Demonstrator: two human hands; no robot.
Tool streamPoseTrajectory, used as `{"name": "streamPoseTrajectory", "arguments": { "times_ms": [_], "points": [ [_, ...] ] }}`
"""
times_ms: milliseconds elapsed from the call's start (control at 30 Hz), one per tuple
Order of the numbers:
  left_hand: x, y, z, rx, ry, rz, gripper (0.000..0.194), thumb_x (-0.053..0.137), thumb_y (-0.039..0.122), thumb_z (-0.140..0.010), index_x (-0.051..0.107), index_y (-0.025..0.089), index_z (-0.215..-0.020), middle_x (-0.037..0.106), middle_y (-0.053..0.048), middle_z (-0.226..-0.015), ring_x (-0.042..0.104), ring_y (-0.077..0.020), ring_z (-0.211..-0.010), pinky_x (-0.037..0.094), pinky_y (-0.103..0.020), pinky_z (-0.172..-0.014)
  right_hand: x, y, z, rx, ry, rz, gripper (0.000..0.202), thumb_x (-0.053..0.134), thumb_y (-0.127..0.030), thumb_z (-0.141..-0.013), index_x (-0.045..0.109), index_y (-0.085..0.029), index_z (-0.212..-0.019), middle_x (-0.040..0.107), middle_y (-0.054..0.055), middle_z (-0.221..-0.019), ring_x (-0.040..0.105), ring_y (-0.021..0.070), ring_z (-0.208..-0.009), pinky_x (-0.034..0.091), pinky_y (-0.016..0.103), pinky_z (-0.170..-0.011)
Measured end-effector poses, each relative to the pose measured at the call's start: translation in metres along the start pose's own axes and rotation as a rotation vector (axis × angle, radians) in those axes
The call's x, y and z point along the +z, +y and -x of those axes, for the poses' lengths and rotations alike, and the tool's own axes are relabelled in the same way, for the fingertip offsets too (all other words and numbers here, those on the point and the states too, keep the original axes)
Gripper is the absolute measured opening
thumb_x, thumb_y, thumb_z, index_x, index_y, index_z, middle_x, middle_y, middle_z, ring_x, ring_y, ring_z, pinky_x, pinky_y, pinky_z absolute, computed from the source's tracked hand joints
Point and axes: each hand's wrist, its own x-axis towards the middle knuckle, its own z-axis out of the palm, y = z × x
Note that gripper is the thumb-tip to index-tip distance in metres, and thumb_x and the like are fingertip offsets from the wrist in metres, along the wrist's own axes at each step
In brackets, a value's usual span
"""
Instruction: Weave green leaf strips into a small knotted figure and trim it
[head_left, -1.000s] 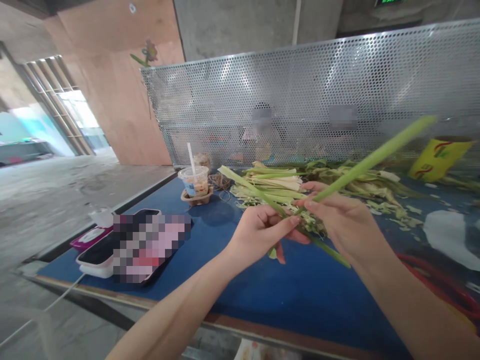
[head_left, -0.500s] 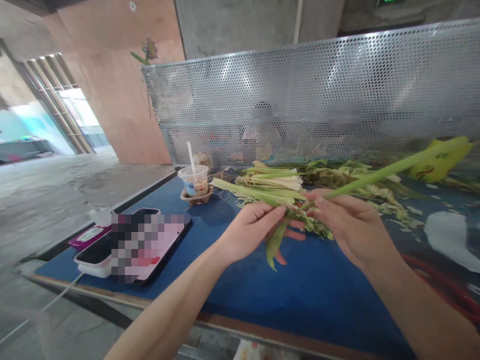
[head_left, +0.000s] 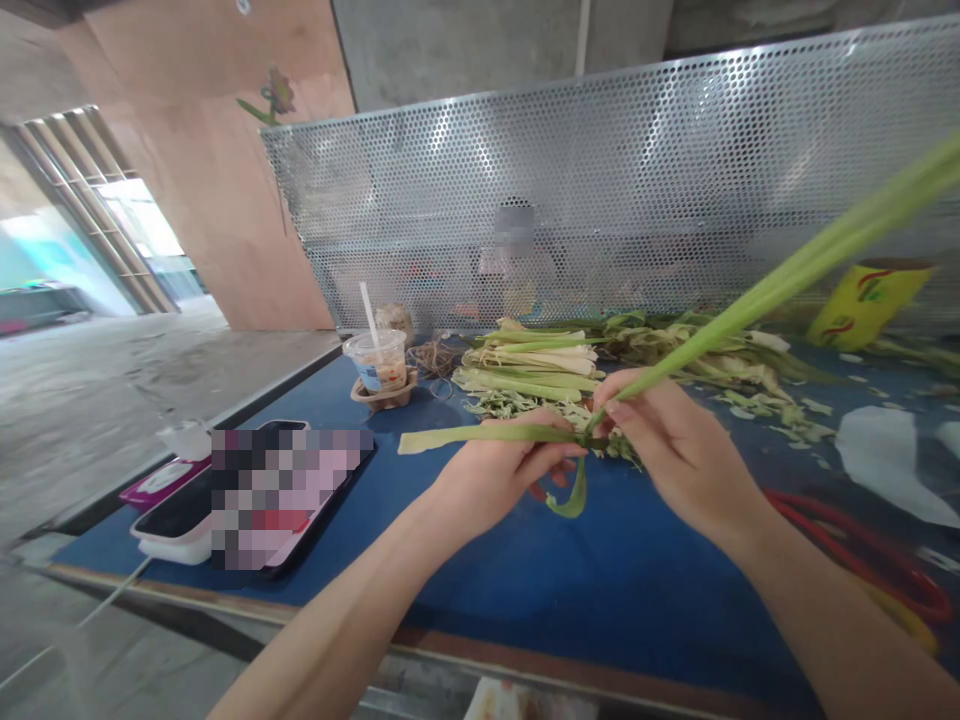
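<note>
A: Where is the long green stalk (head_left: 750, 305) sitting?
B: It's slanting up to the right above the surface (head_left: 525, 590), the right hand (head_left: 671, 430) clamping its narrow end between thumb and fingers.
A: And the left hand (head_left: 510, 465)?
B: Its grip is pinching a leaf strip (head_left: 442, 438) just beside that end, the strip lying across the hand. A curled piece (head_left: 574, 503) is hanging below; whether either is joining the stalk, I can't tell.
A: How far along is this looking?
B: Partway, I'm judging: shorter stalks (head_left: 525, 370) are lying piled behind the hands, a leaf heap (head_left: 705, 350) and scraps (head_left: 772, 415) are spreading rightward, and the held stalk is looking unfinished.
A: Any room for moving?
B: Bare surface is stretching from below the hands to the near edge. A phone (head_left: 330, 490) is bounding it leftward, a red looped thing (head_left: 847, 545) rightward, and a perforated screen (head_left: 615, 190) is standing behind.
</note>
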Motion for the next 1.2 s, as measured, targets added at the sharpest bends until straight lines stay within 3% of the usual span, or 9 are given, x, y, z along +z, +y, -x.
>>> {"name": "streamPoseTrajectory", "arguments": {
  "times_ms": [267, 367, 567, 633, 767, 967, 1067, 1133, 1200],
  "points": [
    [-0.005, -0.003, 0.000, 0.180, 0.137, 0.046, 0.019, 0.048, 0.032, -0.087, 0.055, 0.018, -0.099, 0.062, -0.003, -0.089, 0.062, -0.0117, -0.069, 0.054, -0.022, -0.058, 0.008, -0.004, -0.016, -0.059, -0.071, -0.345, 0.012, 0.040, -0.031, -0.091, 0.049, -0.028, -0.098, 0.056, 0.003, -0.098, 0.058, 0.0155, -0.089, 0.051, 0.029, -0.073],
    [-0.008, -0.005, -0.002, 0.199, 0.167, -0.142, 0.018, 0.046, 0.030, -0.088, 0.055, 0.019, -0.100, 0.061, -0.002, -0.083, 0.058, -0.0107, -0.065, 0.051, -0.022, -0.056, 0.008, -0.004, -0.023, -0.096, -0.048, -0.250, 0.012, 0.046, -0.032, -0.089, 0.050, -0.027, -0.099, 0.057, 0.002, -0.098, 0.057, 0.0151, -0.091, 0.050, 0.029, -0.076],
    [-0.013, -0.005, -0.006, 0.374, 0.347, -0.572, 0.016, 0.051, 0.028, -0.086, 0.062, 0.017, -0.086, 0.048, -0.005, -0.080, 0.048, -0.0179, -0.080, 0.045, -0.032, -0.071, 0.002, -0.018, -0.034, 0.067, -0.177, -0.054, 0.015, 0.055, -0.035, -0.081, 0.058, -0.023, -0.090, 0.062, 0.003, -0.087, 0.060, 0.0153, -0.074, 0.051, 0.027, -0.060],
    [-0.014, -0.004, -0.006, 0.336, 0.385, -0.600, 0.016, 0.054, 0.030, -0.084, 0.064, 0.017, -0.083, 0.042, -0.004, -0.078, 0.045, -0.0187, -0.079, 0.044, -0.034, -0.071, 0.002, -0.022, -0.036, 0.044, -0.175, -0.021, 0.010, 0.056, -0.031, -0.080, 0.059, -0.023, -0.085, 0.062, 0.003, -0.086, 0.060, 0.0147, -0.072, 0.051, 0.025, -0.058],
    [-0.017, -0.003, -0.005, 0.244, 0.345, -0.400, 0.016, 0.056, 0.029, -0.083, 0.067, 0.017, -0.084, 0.042, -0.003, -0.080, 0.046, -0.0175, -0.080, 0.045, -0.033, -0.073, 0.003, -0.023, -0.034, 0.027, -0.078, -0.033, 0.004, 0.056, -0.028, -0.080, 0.057, -0.024, -0.081, 0.060, 0.000, -0.076, 0.059, 0.0126, -0.068, 0.049, 0.022, -0.055],
    [-0.021, 0.001, -0.003, 0.161, 0.149, -0.140, 0.035, 0.037, 0.038, -0.091, 0.064, 0.020, -0.102, 0.059, -0.005, -0.093, 0.052, -0.0167, -0.092, 0.041, -0.031, -0.087, 0.001, -0.013, -0.028, 0.188, -0.048, -0.208, 0.014, 0.063, -0.033, -0.075, 0.057, -0.022, -0.079, 0.061, -0.001, -0.073, 0.061, 0.0124, -0.066, 0.052, 0.023, -0.060],
    [-0.018, 0.004, -0.001, 0.005, 0.126, -0.126, 0.049, 0.030, 0.048, -0.090, 0.067, 0.016, -0.082, 0.062, -0.003, -0.072, 0.055, -0.0143, -0.072, 0.044, -0.027, -0.072, -0.001, -0.008, -0.025, 0.218, -0.057, -0.288, 0.017, 0.065, -0.034, -0.074, 0.059, -0.021, -0.082, 0.063, 0.001, -0.076, 0.063, 0.0143, -0.071, 0.054, 0.026, -0.066],
    [-0.014, 0.004, 0.001, -0.070, 0.095, -0.125, 0.057, 0.031, 0.054, -0.088, 0.061, 0.014, -0.059, 0.057, -0.002, -0.054, 0.052, -0.0115, -0.055, 0.043, -0.024, -0.058, 0.000, -0.006, -0.024, 0.213, -0.040, -0.282, 0.016, 0.066, -0.033, -0.073, 0.059, -0.021, -0.081, 0.063, 0.001, -0.075, 0.063, 0.0142, -0.069, 0.054, 0.027, -0.066],
    [-0.010, 0.003, 0.002, -0.112, 0.049, -0.092, 0.059, 0.034, 0.055, -0.086, 0.054, 0.015, -0.049, 0.055, -0.001, -0.045, 0.048, -0.0091, -0.043, 0.040, -0.022, -0.049, 0.003, -0.006, -0.023, 0.189, -0.010, -0.234, 0.016, 0.066, -0.032, -0.073, 0.059, -0.020, -0.079, 0.063, 0.001, -0.074, 0.062, 0.0143, -0.068, 0.054, 0.026, -0.064]
  ]
}}
